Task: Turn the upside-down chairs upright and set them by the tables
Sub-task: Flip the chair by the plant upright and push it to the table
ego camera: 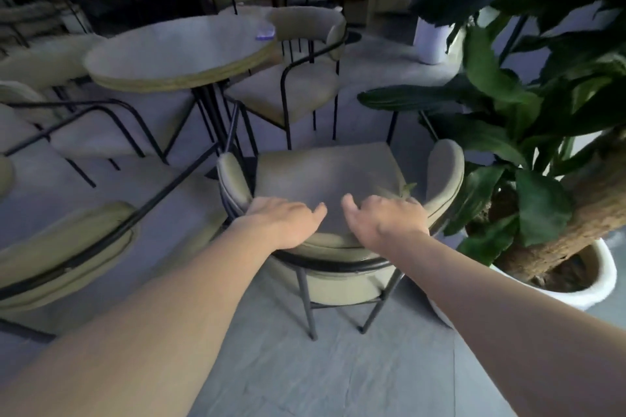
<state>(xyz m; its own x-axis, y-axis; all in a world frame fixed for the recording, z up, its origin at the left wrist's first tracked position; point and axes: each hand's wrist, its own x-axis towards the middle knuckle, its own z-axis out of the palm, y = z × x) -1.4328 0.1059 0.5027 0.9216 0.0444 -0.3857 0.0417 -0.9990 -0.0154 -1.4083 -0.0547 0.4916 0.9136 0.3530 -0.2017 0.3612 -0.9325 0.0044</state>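
The padded armchair [325, 179] already stands upright on its four thin black legs on the grey tiled floor [338, 376], right in front of the person, with its seat facing the round counter [176, 51] but not yet pushed under it. Both hands rest on the top of its curved backrest: the left hand [288, 222] lies on the left part of the rim and the right hand [382, 218] on the right part, fingers spread and bent loosely over the padding. They look open and laid on it, not closed tightly around it. The chair seems rather light, because the frame is thin metal tube, yet it is stiff. The olive cushion is soft and will give a little under the fingers, so I think the firm black tube just under the backrest is a better place to hold for pushing. On the right, the large potted plant [528, 105] in its white pot [599, 274] is just beside the chair, with one leaf touching the backrest. Another armchair [305, 88] stands upright at the far side of the counter, and further chairs on the left are too blurred to judge.
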